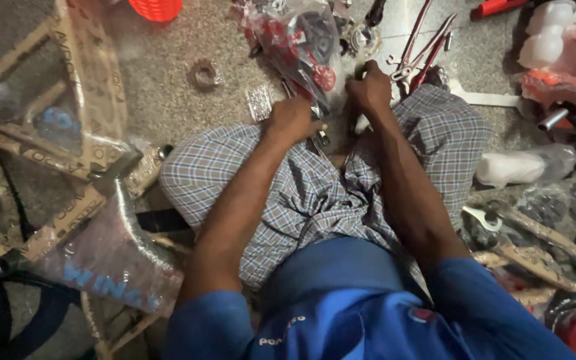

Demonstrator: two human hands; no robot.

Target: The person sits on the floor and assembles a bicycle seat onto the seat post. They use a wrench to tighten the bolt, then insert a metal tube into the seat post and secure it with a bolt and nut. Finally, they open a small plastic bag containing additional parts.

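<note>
The person sits on a speckled stone floor (168,93) with knees spread under a checked cloth, and both arms reach forward to the gap between the knees. The left hand (293,118) is curled shut, knuckles up, and seems to grip a small metal part (319,137) whose shiny end pokes out just below the fist; what the part is cannot be told from this view. The right hand (370,88) is also closed, its fingers bent around something dark and slim that is mostly hidden by the hand itself, so whether it truly clamps it is not clear. Between and just ahead of the two hands lies a clear plastic bag of red and black parts (298,40), touching or nearly touching the left hand's far side and lying up and to the left of the right hand; its long axis runs roughly away from the person, tilted a little leftward. The left hand is the nearer of the two to the bag. Just right of the right hand lie red-handled pliers (425,43), handles pointing away. A paper-wrapped bicycle frame (68,167) lies well apart at the left, a spanner (483,217) beside the right knee, and a metal ring (203,73) alone on the floor.
</note>
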